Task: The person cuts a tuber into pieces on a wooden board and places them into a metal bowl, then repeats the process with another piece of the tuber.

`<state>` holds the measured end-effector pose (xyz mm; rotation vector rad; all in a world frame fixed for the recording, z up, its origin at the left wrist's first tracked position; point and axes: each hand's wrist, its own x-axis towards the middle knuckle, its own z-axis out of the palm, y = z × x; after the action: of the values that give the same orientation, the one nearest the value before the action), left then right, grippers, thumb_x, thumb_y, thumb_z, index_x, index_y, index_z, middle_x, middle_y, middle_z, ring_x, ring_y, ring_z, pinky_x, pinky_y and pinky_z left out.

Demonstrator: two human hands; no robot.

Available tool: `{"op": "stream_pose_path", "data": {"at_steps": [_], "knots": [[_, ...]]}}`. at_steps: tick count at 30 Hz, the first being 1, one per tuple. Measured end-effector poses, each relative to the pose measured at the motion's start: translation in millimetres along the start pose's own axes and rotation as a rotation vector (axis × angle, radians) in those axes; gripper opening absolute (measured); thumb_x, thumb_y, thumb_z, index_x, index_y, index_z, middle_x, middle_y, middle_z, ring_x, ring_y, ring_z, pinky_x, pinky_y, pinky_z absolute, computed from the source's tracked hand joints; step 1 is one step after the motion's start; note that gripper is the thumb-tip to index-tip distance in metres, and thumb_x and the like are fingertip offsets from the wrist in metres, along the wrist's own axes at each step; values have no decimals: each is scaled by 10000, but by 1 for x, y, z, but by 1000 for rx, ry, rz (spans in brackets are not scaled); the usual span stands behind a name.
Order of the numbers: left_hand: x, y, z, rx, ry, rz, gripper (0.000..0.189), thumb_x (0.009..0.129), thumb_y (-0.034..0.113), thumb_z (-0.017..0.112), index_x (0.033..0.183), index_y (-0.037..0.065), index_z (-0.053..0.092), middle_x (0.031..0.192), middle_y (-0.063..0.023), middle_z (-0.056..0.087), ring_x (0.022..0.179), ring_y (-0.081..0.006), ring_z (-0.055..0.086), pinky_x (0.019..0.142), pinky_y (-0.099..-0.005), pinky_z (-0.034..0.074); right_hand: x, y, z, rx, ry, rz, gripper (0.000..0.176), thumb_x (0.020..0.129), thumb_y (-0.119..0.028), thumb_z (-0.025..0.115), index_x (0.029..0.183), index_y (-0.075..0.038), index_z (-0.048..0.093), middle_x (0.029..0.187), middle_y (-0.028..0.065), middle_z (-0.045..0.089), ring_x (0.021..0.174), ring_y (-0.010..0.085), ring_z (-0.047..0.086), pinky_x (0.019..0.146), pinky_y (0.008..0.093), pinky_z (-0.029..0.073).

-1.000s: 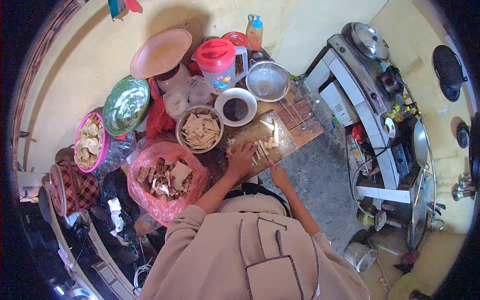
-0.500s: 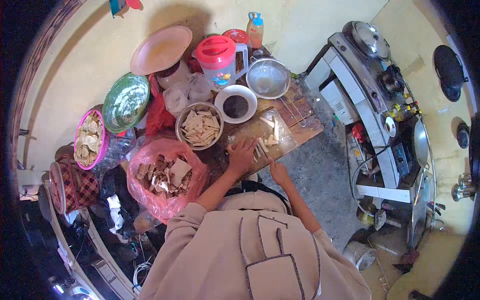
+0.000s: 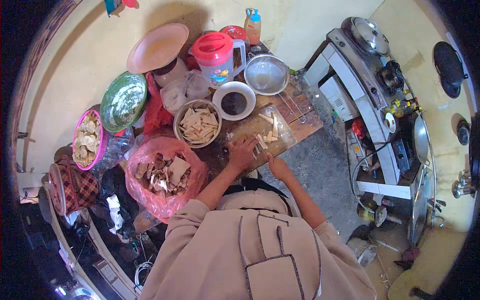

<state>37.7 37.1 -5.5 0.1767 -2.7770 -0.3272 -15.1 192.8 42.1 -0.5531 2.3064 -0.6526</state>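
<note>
Pale cut sticks lie on a cutting board at the wooden table's front. My left hand rests on the board's left part, fingers bent over a few pale strips. At the board's front edge my right hand is closed round the handle of a knife, whose blade is hard to make out beside the strips. Behind my left hand stands a metal bowl full of pale sticks. A white bowl with dark liquid is next to it.
A pink bag of peelings sits at the left. Farther back are a green basin, a red-lidded jug and a strainer. A pink-rimmed basket holds pale slices. A stove counter stands at the right.
The view has shifted slightly. My right hand has moved a little left and down, and the knife blade shows less. My left hand stays by the strips.
</note>
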Motion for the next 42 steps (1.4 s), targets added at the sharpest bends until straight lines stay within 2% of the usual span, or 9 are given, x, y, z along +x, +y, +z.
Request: {"op": "stream_pose_path", "data": {"at_steps": [12, 15, 18, 21, 24, 27, 30, 40, 42], "knots": [[-2, 2, -3, 23, 22, 46, 330, 686, 189, 533, 1012, 189, 578, 1053, 38, 557, 940, -159, 486, 740, -438, 307, 16, 29, 28, -102, -1, -59, 483, 914, -321, 230, 855, 71, 507, 709, 303, 539, 733, 461, 528, 665, 513, 424], [8, 5, -10, -11, -42, 40, 344, 686, 185, 536, 1028, 180, 569, 1033, 19, 568, 938, -169, 486, 730, -446, 312, 30, 60, 50, -92, 230, -286, 511, 902, -408, 253, 721, -8, 513, 551, 209, 522, 503, 374, 532, 483, 462, 434], [12, 5, -15, -25, -148, 1, 377, 689, 172, 534, 1065, 176, 545, 1031, 8, 568, 939, -183, 482, 738, -458, 305, 36, 72, 30, 674, -342, 322, 539, 865, -526, 284, 612, -81, 451, 454, 85, 434, 326, 214, 417, 310, 369, 333], [16, 1, -15, -84, -72, -91, 418, 692, 152, 522, 1110, 165, 514, 1033, 1, 561, 953, -195, 470, 753, -466, 291, 20, 63, 25, 931, -477, 379, 564, 821, -615, 299, 560, -122, 388, 442, 11, 360, 283, 110, 297, 248, 298, 197], [15, -4, -13, -64, 25, -122, 443, 694, 131, 506, 1137, 150, 495, 1036, -14, 554, 973, -201, 456, 760, -460, 282, 18, 66, 30, 340, -213, 193, 611, 833, -601, 270, 555, -76, 410, 451, 88, 422, 335, 228, 400, 331, 389, 320], [20, -3, -13, -40, 11, -129, 454, 695, 106, 489, 1147, 142, 489, 1059, -32, 535, 994, -203, 442, 758, -451, 283, 18, 84, 38, 39, 163, -76, 681, 857, -561, 235, 602, 13, 497, 570, 227, 523, 555, 398, 522, 564, 474, 419], [20, 0, -5, 12, -36, -69, 461, 698, 117, 491, 1158, 138, 482, 1093, -35, 512, 1013, -202, 433, 774, -458, 283, -9, 35, -6, 46, 84, 118, 674, 892, -474, 180, 841, 63, 583, 815, 321, 542, 844, 471, 506, 790, 518, 371], [11, 10, 4, 128, -190, -1, 464, 754, 260, 502, 1209, 202, 432, 1149, -28, 475, 1056, -239, 434, 819, -502, 335, -2, 47, -2, 26, 178, 118, 579, 909, -413, 215, 931, 34, 582, 818, 314, 540, 828, 469, 508, 749, 516, 393], [6, 5, 5, -54, -224, 155, 462, 774, 286, 490, 1221, 198, 413, 1169, -59, 458, 1082, -252, 418, 874, -506, 309, -4, 50, 0, 60, 203, 108, 565, 909, -416, 225, 937, 21, 582, 803, 311, 540, 819, 470, 507, 739, 523, 388]]}}
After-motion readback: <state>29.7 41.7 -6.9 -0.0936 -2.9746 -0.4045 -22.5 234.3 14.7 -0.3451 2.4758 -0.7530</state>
